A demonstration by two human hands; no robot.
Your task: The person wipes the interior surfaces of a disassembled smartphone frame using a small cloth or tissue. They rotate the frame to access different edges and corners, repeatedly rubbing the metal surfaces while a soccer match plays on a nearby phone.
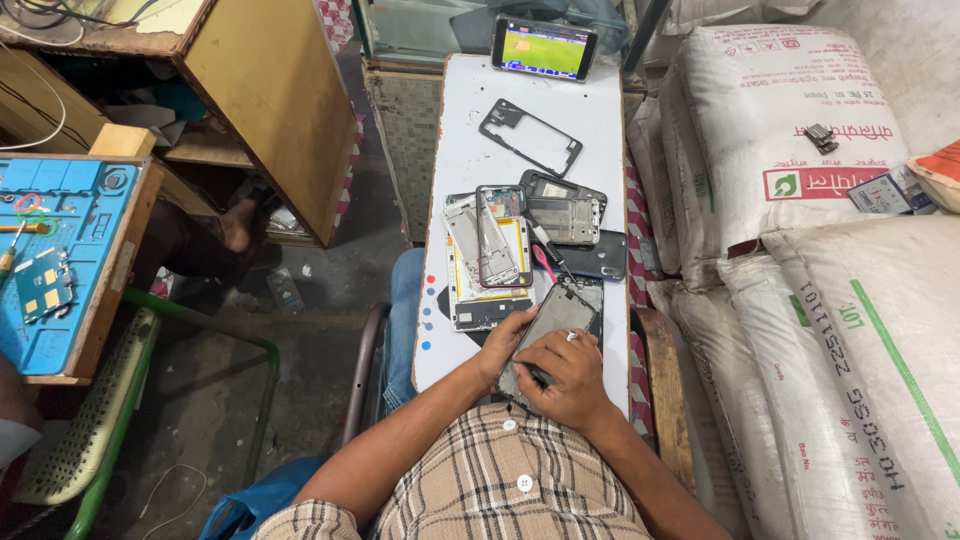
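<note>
A grey phone body (553, 320) lies tilted at the near end of a narrow white board (470, 150) across my lap. My left hand (504, 344) grips its left edge. My right hand (560, 375) rests on its lower part, fingers curled around a small dark tool whose tip is hidden. Just beyond lie an opened phone with a white and yellow inside (485, 262) and a thin frame on top of it, a dark phone chassis (562, 210), a black back cover (592, 257) and a pink-handled tool (545, 262).
An empty phone frame (530, 136) lies farther up the board, and a phone with a lit green screen (544, 47) stands at the far end. Large white sacks (800, 200) are stacked on the right. A blue repair mat (60, 250) with parts sits on a bench at left.
</note>
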